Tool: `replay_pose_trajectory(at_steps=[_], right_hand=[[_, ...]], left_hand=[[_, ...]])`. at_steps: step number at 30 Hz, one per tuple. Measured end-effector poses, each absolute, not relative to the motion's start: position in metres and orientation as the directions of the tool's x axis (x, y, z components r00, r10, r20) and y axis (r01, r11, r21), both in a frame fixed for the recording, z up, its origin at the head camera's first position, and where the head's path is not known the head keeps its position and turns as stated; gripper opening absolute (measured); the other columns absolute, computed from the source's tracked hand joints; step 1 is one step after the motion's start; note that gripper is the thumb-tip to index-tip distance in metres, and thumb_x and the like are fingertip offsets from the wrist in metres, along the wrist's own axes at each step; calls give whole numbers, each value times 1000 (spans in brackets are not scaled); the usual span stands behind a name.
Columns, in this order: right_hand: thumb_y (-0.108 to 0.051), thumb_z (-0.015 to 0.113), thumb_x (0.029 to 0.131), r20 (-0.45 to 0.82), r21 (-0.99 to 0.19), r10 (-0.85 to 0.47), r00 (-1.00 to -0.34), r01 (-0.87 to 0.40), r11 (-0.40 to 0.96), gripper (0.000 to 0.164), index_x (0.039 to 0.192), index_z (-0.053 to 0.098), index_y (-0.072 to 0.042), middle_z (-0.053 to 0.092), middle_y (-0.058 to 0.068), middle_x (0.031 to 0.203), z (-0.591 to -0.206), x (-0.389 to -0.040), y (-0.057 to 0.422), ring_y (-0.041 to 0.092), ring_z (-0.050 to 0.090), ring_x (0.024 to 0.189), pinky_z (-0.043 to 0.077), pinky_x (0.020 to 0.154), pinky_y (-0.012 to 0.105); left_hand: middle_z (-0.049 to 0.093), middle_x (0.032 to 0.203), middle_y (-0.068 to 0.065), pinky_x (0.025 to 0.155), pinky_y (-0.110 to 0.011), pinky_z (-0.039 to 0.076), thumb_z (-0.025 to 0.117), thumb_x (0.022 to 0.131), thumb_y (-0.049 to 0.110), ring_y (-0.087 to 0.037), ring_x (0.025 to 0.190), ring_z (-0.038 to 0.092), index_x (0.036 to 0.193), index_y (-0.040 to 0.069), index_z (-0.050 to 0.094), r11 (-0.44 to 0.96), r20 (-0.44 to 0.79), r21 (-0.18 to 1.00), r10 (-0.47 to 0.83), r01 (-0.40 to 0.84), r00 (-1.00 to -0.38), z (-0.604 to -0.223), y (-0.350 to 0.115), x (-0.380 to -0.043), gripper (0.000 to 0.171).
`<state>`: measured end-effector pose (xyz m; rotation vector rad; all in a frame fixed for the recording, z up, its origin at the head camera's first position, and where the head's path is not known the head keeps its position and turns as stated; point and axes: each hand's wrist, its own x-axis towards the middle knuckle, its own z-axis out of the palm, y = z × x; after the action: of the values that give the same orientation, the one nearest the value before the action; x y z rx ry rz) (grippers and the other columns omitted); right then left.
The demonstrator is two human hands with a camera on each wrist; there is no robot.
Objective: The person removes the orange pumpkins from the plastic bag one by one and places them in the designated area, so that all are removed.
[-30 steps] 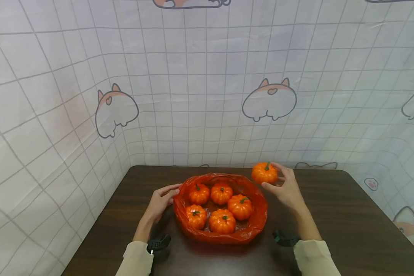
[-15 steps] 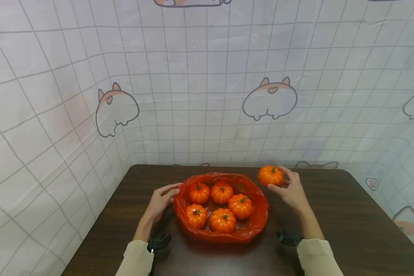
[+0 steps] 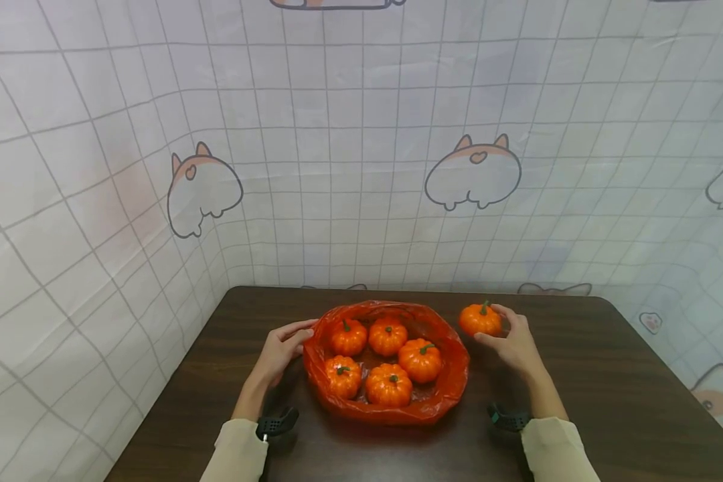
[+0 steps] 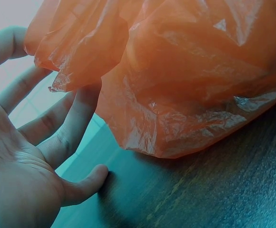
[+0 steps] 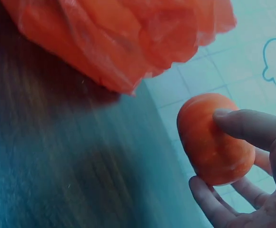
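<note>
An orange-red plastic bag (image 3: 391,415) with its rim spread wide stands on the table, holding several small orange pumpkins (image 3: 388,385) with green stems. At its left side, my left hand (image 3: 280,351) touches the rim; the left wrist view shows the fingers behind the bag's folded edge (image 4: 85,57) and the thumb apart from the plastic. To the right of the bag, my right hand (image 3: 518,345) grips another small pumpkin (image 3: 480,320) between thumb and fingers. In the right wrist view, this pumpkin (image 5: 214,140) appears off the tabletop, clear of the bag.
The dark wood-grain table (image 3: 602,375) extends on both sides of the bag. Behind it and to the left hangs a white cloth (image 3: 361,167) with a grey grid and corgi drawings. Each wrist wears a black band (image 3: 509,420).
My right hand has carried its pumpkin to the right and lower, away from the bag's rim. The left hand and the bag have stayed in place.
</note>
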<state>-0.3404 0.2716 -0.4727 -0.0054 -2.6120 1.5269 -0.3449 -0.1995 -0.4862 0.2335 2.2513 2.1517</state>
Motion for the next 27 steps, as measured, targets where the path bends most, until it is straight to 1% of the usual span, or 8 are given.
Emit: replay_pose_trajectory(at_steps=[3, 8, 14, 19, 21, 27], right_hand=[[-21, 77, 93, 82, -870, 64, -995, -40, 492, 81, 157, 31, -4, 21, 31, 154, -478, -342, 275, 55, 44, 135, 43, 111, 63], [-21, 78, 91, 74, -847, 76, -994, -23, 531, 81, 156, 33, -2, 24, 33, 151, -484, -344, 280, 54, 45, 131, 42, 110, 65], [-23, 79, 90, 53, -827, 79, -995, 1, 563, 82, 155, 34, -1, 24, 36, 152, -490, -347, 284, 53, 39, 132, 35, 112, 70], [-23, 79, 90, 28, -832, 84, -996, 23, 555, 83, 156, 32, -3, 25, 35, 152, -493, -348, 286, 50, 45, 125, 40, 108, 67], [-22, 79, 90, 23, -837, 78, -997, 24, 547, 84, 156, 31, -3, 24, 36, 152, -494, -348, 287, 50, 46, 123, 41, 107, 65], [-23, 78, 91, -9, -861, 64, -998, 40, 508, 86, 157, 27, -5, 20, 34, 154, -495, -347, 288, 54, 42, 131, 38, 111, 67]], left_hand=[[71, 129, -14, 89, -33, 61, 64, 102, 24, -14, 82, 73, 136, 3, 65, 41, 90, 995, 122, 95, -988, -486, -200, -345, 40], [69, 132, -16, 89, -32, 61, 64, 102, 24, -15, 84, 73, 136, 3, 65, 43, 87, 995, 125, 93, -988, -486, -200, -344, 40], [68, 133, -17, 89, -31, 61, 64, 102, 24, -15, 86, 74, 136, 2, 64, 41, 90, 995, 130, 96, -987, -486, -200, -344, 41], [68, 133, -17, 90, -32, 61, 64, 102, 24, -15, 85, 73, 136, 2, 65, 41, 84, 995, 125, 90, -989, -486, -200, -345, 40], [68, 133, -17, 90, -32, 61, 64, 102, 24, -15, 85, 73, 135, 2, 65, 44, 80, 995, 122, 86, -989, -486, -200, -345, 40], [68, 133, -17, 91, -33, 60, 64, 102, 25, -15, 85, 73, 136, 3, 64, 56, 79, 995, 124, 87, -989, -487, -200, -344, 41]])
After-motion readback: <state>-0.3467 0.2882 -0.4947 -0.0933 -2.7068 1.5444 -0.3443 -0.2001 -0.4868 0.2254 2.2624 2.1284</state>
